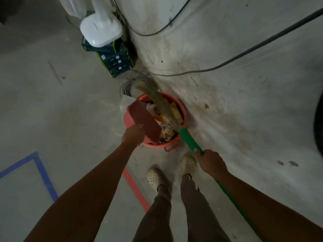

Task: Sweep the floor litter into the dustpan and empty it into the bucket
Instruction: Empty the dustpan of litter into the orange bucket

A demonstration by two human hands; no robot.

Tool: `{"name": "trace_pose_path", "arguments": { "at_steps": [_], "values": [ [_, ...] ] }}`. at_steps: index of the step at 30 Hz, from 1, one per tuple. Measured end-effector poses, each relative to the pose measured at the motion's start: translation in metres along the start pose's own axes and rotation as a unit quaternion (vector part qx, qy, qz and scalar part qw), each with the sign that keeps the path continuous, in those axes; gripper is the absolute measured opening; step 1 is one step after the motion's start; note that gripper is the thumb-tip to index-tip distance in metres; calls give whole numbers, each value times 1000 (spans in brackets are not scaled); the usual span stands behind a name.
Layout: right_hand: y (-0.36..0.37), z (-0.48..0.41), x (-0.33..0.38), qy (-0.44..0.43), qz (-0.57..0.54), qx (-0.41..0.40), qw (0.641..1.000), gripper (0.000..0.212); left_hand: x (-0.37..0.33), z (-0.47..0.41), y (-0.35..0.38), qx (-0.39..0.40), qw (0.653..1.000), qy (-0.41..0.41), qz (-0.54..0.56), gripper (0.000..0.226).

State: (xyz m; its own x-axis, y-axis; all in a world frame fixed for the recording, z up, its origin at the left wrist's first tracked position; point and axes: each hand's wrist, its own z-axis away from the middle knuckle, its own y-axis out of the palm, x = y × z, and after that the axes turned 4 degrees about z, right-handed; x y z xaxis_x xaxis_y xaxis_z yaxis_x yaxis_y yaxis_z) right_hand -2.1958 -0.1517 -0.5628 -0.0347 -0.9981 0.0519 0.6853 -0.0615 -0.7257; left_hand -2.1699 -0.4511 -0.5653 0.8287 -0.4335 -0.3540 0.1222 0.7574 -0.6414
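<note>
1. Most of the job looks done, going by the head view: the dustpan (144,122) is tipped up over the left rim of the bucket (183,109), its mouth turned down into it.
2. Left hand (133,136) holds the dustpan by its near end. The fingers are curled round the grip, which is itself hidden under the hand.
3. Right hand (208,161) is clamped round the green broom (189,140), fingers wrapped tight. The bristles (153,95) reach across the bucket's mouth, just beside the pan, perhaps to brush out the last bits.
4. Bucket stands at the floor's edge by the wall (227,32), just ahead of the person's clogs (188,164). Litter (167,130), wrappers and orange and yellow scraps, fills it close to the rim.
5. Floor (70,102) round the bucket shows no loose litter that I can make out, only stains, cables (227,65) and a pale scrap (125,102) behind the bucket's left side. The light is dim, so small bits could be missed.
6. Left to do, I'd judge: shake the pan out and lift it away. Whether it is empty I cannot tell, as its inside faces away.
</note>
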Motion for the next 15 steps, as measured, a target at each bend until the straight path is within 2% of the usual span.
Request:
{"name": "trace_pose_path", "arguments": {
  "at_steps": [3,8,15],
  "values": [
    [27,-19,-4,2,-8,-31,999,54,-6,-40,28,-2,999,-1,-53,35],
    [72,-62,-15,-7,-44,-52,998,48,-12,-117,76,52,987,29,-148,30],
    [125,-102,-25,-24,-101,-57,993,42,-13,-179,144,60,963,34,-261,29]
  ]
}}
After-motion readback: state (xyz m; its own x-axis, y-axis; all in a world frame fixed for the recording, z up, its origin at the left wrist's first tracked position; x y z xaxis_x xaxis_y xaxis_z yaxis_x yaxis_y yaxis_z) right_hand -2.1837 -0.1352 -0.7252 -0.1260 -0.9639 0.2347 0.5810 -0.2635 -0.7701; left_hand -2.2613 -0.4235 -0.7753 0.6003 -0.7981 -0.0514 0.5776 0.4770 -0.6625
